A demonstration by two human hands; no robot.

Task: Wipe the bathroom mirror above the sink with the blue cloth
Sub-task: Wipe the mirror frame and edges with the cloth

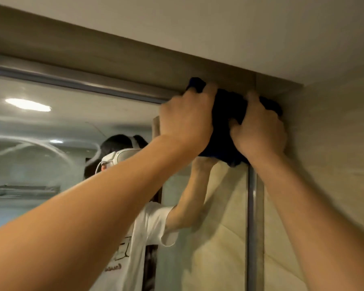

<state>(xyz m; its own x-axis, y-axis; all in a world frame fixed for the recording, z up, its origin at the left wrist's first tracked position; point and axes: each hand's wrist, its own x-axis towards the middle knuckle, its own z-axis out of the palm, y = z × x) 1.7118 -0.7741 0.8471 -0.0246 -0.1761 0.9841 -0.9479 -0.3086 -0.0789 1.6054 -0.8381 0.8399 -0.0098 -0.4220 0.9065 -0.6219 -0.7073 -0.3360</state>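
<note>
Fig.: wiping step, top-right corner of mirror (72, 131). Left hand (187, 116) & right hand (261, 131) both grip cloth (227, 114), pressed vs. glass. Next, prob.: firm sweep leftward along frame (76, 80).

Mirror (61, 127) on wall carries the work; metal frame (76, 82) along top edge and down right side. Blue cloth (225, 122) pressed flat against glass at upper right corner, overlapping frame there. Left hand (187, 118) and right hand (261, 133) both lie on cloth, fingers curled over its top edge. Curved wipe streaks on glass at left.
</note>
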